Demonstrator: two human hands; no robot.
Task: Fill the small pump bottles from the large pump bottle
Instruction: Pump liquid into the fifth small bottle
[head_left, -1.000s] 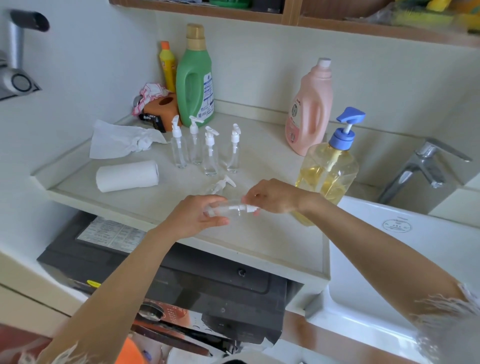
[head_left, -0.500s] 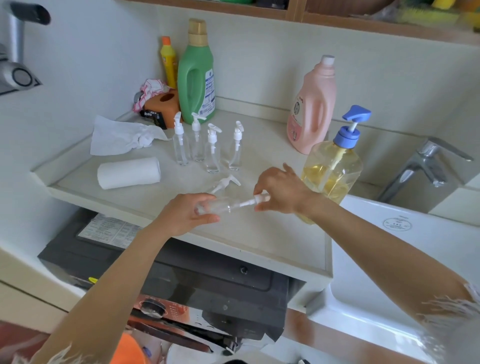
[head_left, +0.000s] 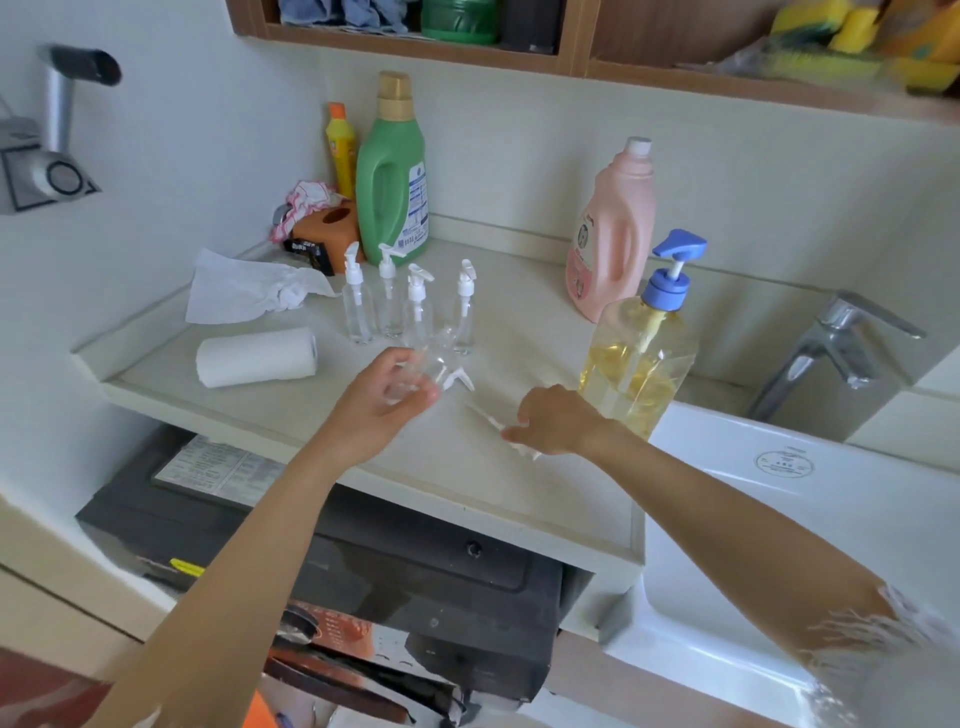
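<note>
My left hand (head_left: 387, 400) grips a small clear bottle (head_left: 426, 364) with no pump on it, raised over the counter. My right hand (head_left: 558, 421) pinches the white pump head, whose thin dip tube (head_left: 480, 413) points up-left toward the bottle. Another loose pump head (head_left: 457, 378) lies on the counter between my hands. Several small capped pump bottles (head_left: 387, 301) stand in a row behind. The large pump bottle (head_left: 641, 348), half full of yellow liquid with a blue pump, stands just right of my right hand.
A paper towel roll (head_left: 257, 357) and a crumpled tissue (head_left: 249, 288) lie at the left. Green (head_left: 395, 176), yellow (head_left: 343, 150) and pink (head_left: 613, 234) detergent bottles stand at the back. A white sink (head_left: 810, 499) with a faucet (head_left: 836, 353) is on the right, a black appliance (head_left: 363, 566) below the counter (head_left: 467, 467).
My right hand has pulled the pump and its tube fully out of the small bottle and moved right and down. My left hand has lifted the bottle up and back.
</note>
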